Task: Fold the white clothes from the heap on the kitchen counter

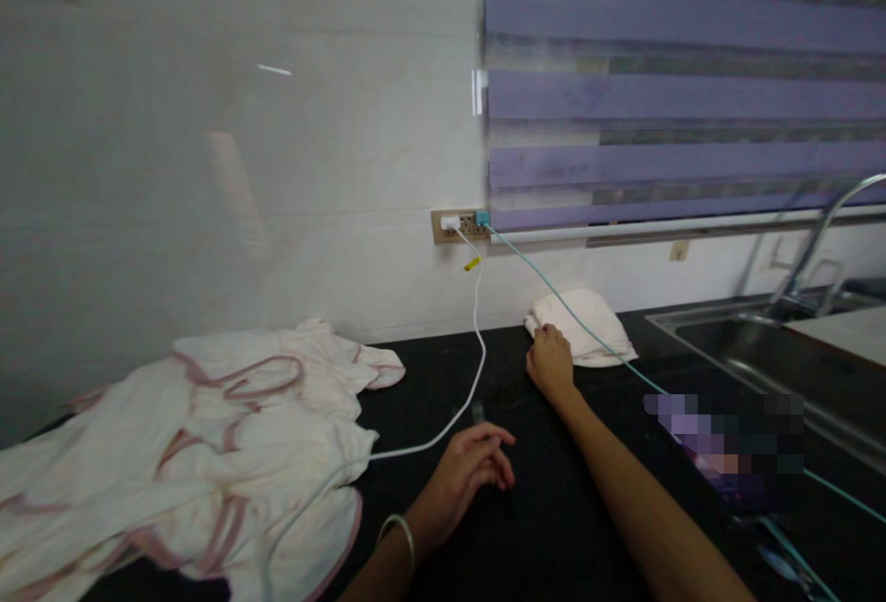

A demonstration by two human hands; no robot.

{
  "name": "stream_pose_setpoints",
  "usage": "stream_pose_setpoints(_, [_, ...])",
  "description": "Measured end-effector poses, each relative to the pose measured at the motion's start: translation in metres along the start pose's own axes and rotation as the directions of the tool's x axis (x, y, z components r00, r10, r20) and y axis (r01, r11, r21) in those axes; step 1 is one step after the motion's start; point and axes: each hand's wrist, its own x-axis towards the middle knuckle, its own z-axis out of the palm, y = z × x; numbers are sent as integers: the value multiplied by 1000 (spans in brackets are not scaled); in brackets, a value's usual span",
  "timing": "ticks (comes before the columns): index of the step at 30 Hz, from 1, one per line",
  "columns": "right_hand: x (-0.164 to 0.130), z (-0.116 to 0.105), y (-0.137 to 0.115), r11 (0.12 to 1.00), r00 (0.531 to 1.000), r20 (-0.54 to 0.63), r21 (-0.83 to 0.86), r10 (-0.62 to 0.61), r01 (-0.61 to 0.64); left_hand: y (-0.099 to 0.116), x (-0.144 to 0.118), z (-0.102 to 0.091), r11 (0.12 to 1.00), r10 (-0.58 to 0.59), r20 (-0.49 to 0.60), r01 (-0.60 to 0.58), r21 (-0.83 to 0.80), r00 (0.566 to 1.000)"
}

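Observation:
My right hand (pixel 552 364) reaches to the back of the dark counter, its fingers closed over the left edge of a folded whitish cloth (pixel 596 330). That cloth lies against the wall beneath a teal cable (pixel 532 265). Nearer to me, my left hand (pixel 467 475) hovers over or rests on the counter; which of these I cannot tell. Its fingers are loosely bent and apart, with nothing in them. To its left, a white garment with pink trim (pixel 277 427) is spread in loose folds. A white cord (pixel 457 417) crosses over the garment and passes just behind my left hand.
Both cables run from a wall socket (pixel 460 226). A steel sink (pixel 734 353) with a curved faucet (pixel 817 233) is at the right. A partly blurred-out phone-like object (pixel 734 491) lies right of my right forearm. A purple striped blind (pixel 678 94) hangs above.

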Motion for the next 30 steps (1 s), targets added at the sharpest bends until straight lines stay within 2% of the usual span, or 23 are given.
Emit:
stream_pose_setpoints(3, [-13, -4, 2, 998, 996, 85, 58, -33, 28, 2, 0, 0, 1000, 9, 11, -8, -6, 1000])
stream_pose_setpoints(6, [-35, -11, -3, 992, 989, 115, 98, -95, 84, 4, -1, 2, 1000, 20, 15, -20, -10, 1000])
stream_pose_setpoints(9, [-66, -20, -19, 979, 980, 129, 156, -151, 131, 5, -1, 5, 999, 36, 21, -36, -6, 999])
stream_pose_setpoints(12, [-99, -29, -37, 933, 966, 124, 311, -226, 179, 5, -1, 5, 998, 66, 25, -66, 12, 998])
stream_pose_setpoints(14, [-115, -35, -46, 895, 962, 98, 402, -253, 194, 7, 0, 1, 987, 117, -15, -114, 109, 993])
stream_pose_setpoints(15, [-121, -39, -49, 884, 964, 87, 425, -252, 193, 9, 0, -2, 968, 152, -42, -140, 210, 988])
stream_pose_setpoints(17, [-126, -44, -50, 872, 966, 83, 454, -246, 183, 12, 0, -10, 878, 215, -63, -165, 449, 974])
stream_pose_setpoints(19, [-125, -49, -47, 853, 966, 100, 498, -238, 158, 14, 2, -17, 761, 241, -29, -170, 626, 970])
stream_pose_setpoints(23, [-118, -53, -36, 807, 984, 106, 588, -147, 57, 10, 10, -27, 599, 323, 97, -283, 749, 941])
stream_pose_setpoints(25, [-116, -54, -32, 810, 992, 96, 586, -86, 13, 7, 14, -30, 568, 357, 119, -316, 760, 927])
stream_pose_setpoints(30, [-118, -54, -35, 811, 994, 98, 585, -55, -12, 0, 20, -32, 603, 346, 33, -249, 758, 938])
